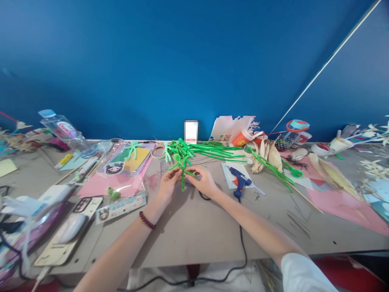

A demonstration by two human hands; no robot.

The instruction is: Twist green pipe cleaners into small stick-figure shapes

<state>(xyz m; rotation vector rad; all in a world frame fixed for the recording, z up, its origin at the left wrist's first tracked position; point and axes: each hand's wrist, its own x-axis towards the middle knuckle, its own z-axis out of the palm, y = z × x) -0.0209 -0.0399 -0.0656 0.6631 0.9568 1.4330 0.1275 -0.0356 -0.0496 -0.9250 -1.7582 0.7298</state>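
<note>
Just above the middle of the table, both my hands are on a small figure of green pipe cleaners (182, 184), with one stem hanging down between them. My left hand (169, 183), a dark beaded bracelet at its wrist, pinches the figure's left side. The fingertips of my right hand (204, 180) are closed on its right side, where a green end sticks out. Right behind it lies a cluster of similar green pipe-cleaner pieces (180, 147). Long loose green pipe cleaners (219, 152) stretch from there to the right.
A blue glue gun (240, 180) lies to the right, its cable running off the front edge. Leftward are pink paper (100, 184), a phone (57, 243) with a white mouse (72, 228) on it, and a plastic bottle (65, 132). Orange paper cups (242, 138) lie near the blue wall.
</note>
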